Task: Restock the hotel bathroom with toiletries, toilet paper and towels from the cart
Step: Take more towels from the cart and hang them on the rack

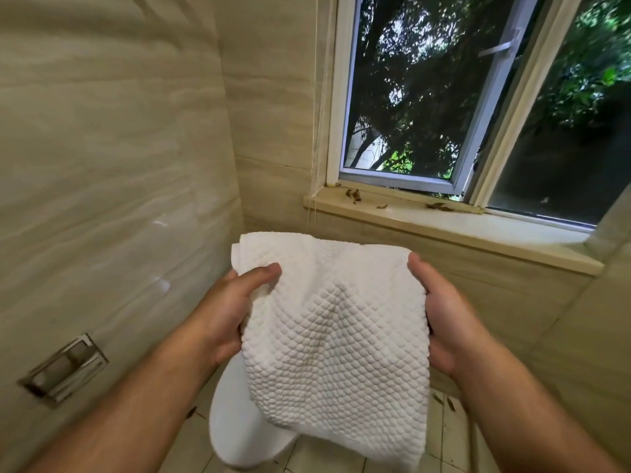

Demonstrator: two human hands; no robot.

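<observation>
A folded white towel (336,336) with a bumpy weave hangs between both hands at chest height, its lower end drooping. My left hand (232,312) grips its left edge, thumb on top. My right hand (440,315) grips the right edge, thumb along the upper corner. The fingers of both hands are hidden under the cloth. Below the towel stands a white toilet (239,428) with its lid down, partly covered by the towel.
A metal toilet-paper holder (65,370) is set into the beige tiled wall at the lower left. A window (426,97) with a stone sill (461,230) carrying dry leaves fills the upper right. Pale floor tiles (444,435) show beside the toilet.
</observation>
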